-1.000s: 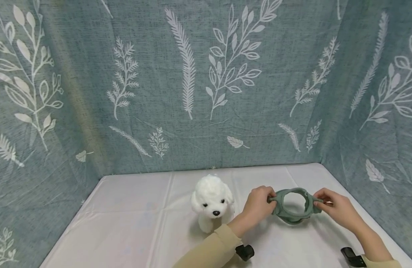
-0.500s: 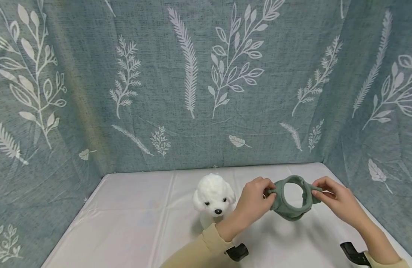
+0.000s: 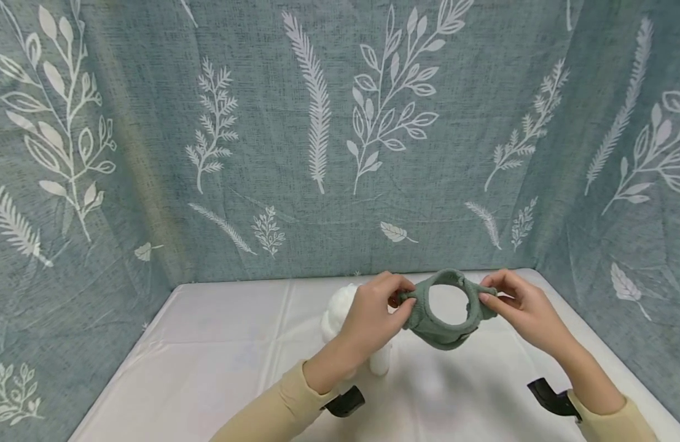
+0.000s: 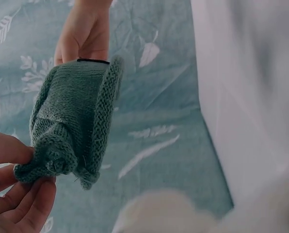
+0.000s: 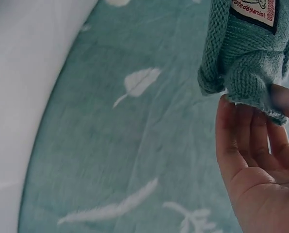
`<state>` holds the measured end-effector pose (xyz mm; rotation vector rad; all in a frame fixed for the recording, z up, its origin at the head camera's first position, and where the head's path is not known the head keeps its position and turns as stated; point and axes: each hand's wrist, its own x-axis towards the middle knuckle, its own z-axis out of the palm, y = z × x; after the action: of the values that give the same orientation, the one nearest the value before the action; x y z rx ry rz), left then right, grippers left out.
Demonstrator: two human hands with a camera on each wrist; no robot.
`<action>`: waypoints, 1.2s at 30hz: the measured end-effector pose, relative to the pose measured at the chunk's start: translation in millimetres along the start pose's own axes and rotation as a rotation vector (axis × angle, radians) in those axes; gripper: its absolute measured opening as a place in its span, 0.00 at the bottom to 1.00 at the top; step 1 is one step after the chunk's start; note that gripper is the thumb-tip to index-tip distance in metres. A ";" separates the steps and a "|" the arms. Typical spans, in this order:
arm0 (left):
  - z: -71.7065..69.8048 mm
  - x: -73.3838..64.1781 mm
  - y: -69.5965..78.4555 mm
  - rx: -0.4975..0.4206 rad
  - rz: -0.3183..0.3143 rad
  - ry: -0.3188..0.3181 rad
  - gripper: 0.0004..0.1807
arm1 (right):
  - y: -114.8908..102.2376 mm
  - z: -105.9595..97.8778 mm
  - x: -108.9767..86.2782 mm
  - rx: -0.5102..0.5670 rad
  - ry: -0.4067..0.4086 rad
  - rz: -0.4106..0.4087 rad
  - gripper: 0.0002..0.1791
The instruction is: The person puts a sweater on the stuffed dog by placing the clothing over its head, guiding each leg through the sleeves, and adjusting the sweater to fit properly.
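Note:
A small green knitted sweater (image 3: pixel 441 337) hangs in the air above the table, its round opening stretched toward the head camera. My left hand (image 3: pixel 375 313) pinches one short sleeve between thumb and fingers. The other sleeve is pinched by my right hand (image 3: pixel 523 312). Knit ribbing and a rolled edge show on the sweater (image 4: pixel 72 102) in the left wrist view. A printed label (image 5: pixel 259 10) sits on its side in the right wrist view. Behind my left hand and forearm stands a white plush dog (image 3: pixel 338 312), its face hidden by them.
A white cloth covers the table (image 3: pixel 223 344). Blue-green curtains (image 3: pixel 262 153) with white leaf prints rise at the back and both sides. A black wrist camera (image 3: pixel 345 402) sits under the left wrist, another black wrist camera (image 3: pixel 550 396) by the right.
Both hands have raised the sweater and carried it left, toward the plush dog. The left hand and forearm now cover the dog's face, which showed before.

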<state>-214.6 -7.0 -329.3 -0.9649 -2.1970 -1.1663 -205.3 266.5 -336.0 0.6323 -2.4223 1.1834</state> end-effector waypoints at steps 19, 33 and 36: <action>-83.2 -19.0 -20.9 0.196 0.014 0.111 0.07 | -41.1 59.6 55.1 0.191 -0.060 -0.049 0.08; -107.8 -35.9 -43.7 0.248 -0.082 0.103 0.08 | -49.1 99.9 72.9 0.230 -0.096 -0.016 0.08; -108.4 -39.4 -49.9 0.239 -0.112 0.109 0.07 | -47.3 106.8 74.0 0.229 -0.088 -0.003 0.08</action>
<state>-219.0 -132.5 -324.3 -0.6722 -2.2631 -0.9512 -255.0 137.6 -330.1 0.7699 -2.3743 1.4748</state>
